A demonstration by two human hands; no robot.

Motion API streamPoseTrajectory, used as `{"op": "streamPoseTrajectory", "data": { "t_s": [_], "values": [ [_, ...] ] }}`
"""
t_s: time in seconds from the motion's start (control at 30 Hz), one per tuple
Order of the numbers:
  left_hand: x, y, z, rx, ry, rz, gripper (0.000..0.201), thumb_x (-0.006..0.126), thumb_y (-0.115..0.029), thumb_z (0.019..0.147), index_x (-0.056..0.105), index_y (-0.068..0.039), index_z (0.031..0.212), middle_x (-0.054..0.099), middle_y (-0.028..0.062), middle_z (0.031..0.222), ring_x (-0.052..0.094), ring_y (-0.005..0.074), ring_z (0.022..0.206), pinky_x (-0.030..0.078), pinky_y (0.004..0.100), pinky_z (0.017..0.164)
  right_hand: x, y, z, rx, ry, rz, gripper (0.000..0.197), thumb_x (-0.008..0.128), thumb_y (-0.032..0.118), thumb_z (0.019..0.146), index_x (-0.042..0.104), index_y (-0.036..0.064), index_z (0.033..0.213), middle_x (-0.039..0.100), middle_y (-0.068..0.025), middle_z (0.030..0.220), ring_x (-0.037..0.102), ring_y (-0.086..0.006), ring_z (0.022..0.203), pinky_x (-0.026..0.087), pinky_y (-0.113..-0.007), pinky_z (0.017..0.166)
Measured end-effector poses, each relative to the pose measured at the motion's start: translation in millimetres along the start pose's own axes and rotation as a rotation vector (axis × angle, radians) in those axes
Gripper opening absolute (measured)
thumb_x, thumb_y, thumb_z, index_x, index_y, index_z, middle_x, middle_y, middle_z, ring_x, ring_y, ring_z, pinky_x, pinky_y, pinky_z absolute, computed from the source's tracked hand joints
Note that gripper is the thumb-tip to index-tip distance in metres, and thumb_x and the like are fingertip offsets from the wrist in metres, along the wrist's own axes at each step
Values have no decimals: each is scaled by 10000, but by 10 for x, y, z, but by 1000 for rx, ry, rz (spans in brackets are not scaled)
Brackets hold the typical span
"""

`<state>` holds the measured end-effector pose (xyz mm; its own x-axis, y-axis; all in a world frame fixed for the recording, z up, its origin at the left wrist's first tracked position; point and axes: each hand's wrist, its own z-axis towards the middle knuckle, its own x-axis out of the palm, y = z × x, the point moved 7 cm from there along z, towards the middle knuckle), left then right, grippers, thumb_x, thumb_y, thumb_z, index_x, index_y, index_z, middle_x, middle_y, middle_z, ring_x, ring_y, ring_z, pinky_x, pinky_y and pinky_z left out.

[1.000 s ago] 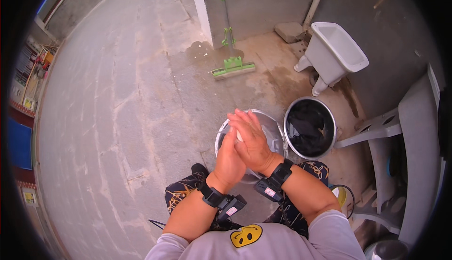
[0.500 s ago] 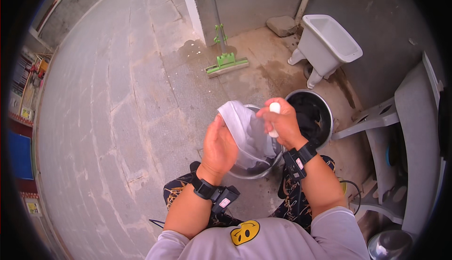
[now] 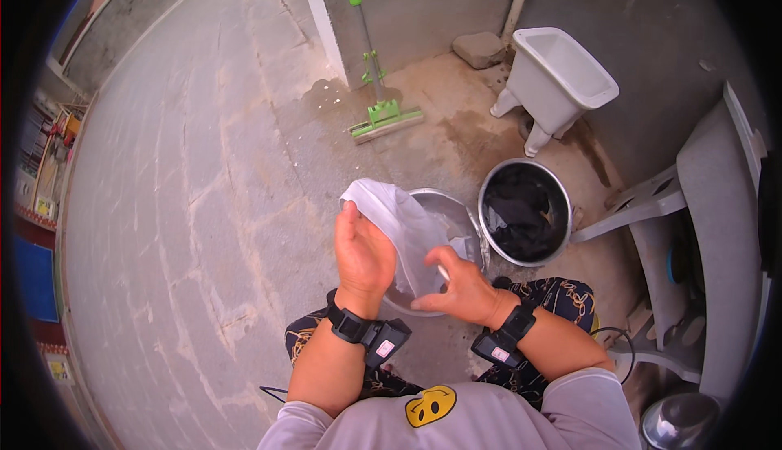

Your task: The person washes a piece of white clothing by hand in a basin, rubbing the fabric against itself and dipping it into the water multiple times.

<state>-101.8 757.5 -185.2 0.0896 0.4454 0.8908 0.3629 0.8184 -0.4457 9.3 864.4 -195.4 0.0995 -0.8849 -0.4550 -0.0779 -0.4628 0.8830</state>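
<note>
A white cloth (image 3: pixel 401 220) hangs from my left hand (image 3: pixel 362 250), which holds its upper edge with the palm turned inward and the fingers partly behind the fabric. Lower folds of the cloth drop into a metal basin (image 3: pixel 444 204) between my knees. My right hand (image 3: pixel 466 289) curls its fingers around a small white bar (image 3: pixel 443 272) that looks like soap, close to the cloth's lower right side. Most of the bar is hidden by the fingers. Just right of the basin stands a second metal basin (image 3: pixel 568 220) with dark clothes (image 3: pixel 524 210) in it.
A green and grey mop (image 3: pixel 383 114) leans at the wall's corner ahead. A white ceramic basin on legs (image 3: pixel 562 71) stands far right, with a stone (image 3: pixel 479 49) behind it. At the right is a grey stand (image 3: pixel 709 189), with a metal pot (image 3: pixel 680 424) below it.
My left hand has shifted slightly left with the cloth, which spreads further left. My right hand has come down and left, from above the basin's right side to the cloth's lower part.
</note>
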Motion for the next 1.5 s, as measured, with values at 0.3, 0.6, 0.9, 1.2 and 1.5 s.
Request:
{"op": "streamPoseTrajectory", "data": {
  "t_s": [0.3, 0.6, 0.9, 1.2, 1.5],
  "values": [
    [-65, 87, 65, 49, 55, 61, 364, 427, -259, 914, 480, -9, 1173, 532, 114, 1215, 472, 261, 1158, 313, 394, 1038, -263, 79, 46, -260, -339, -40, 235, 655, 97, 778, 547, 5, 965, 625, -114, 732, 619, -263, 654, 486, -326, 605],
    [-173, 805, -353, -523, 45, 92, 452, 458, -336, 918, 403, -54, 1267, 475, 74, 1245, 444, 183, 1183, 350, 335, 988, -101, 455, 306, -138, -85, 511, 169, 622, 55, 823, 601, -1, 982, 606, -19, 794, 568, -77, 709, 470, -230, 612],
    [206, 513, -298, -167, 285, 316, 416, 440, -283, 870, 417, -123, 1254, 484, 114, 1254, 473, 250, 1139, 373, 387, 976, -169, 855, 428, -557, -283, -321, 280, 606, 172, 817, 568, 26, 1053, 608, -147, 1001, 561, -310, 987, 371, -423, 910],
    [96, 577, -350, -530, 171, -309, 584, 279, -536, 942, 341, -145, 1371, 417, 70, 1360, 415, 244, 1242, 331, 386, 1039, -53, 534, 589, -457, -298, -320, 317, 449, 273, 909, 550, 36, 1093, 520, -194, 1204, 414, -351, 1222, 145, -584, 1034],
    [127, 673, -442, -535, 41, -31, 557, 325, -445, 950, 324, -89, 1378, 406, 130, 1376, 415, 287, 1243, 321, 417, 1047, -99, 349, 619, -404, -285, -610, 364, 479, 255, 888, 496, 43, 1184, 527, -164, 1200, 444, -328, 1202, 186, -553, 1039]
  ]
}}
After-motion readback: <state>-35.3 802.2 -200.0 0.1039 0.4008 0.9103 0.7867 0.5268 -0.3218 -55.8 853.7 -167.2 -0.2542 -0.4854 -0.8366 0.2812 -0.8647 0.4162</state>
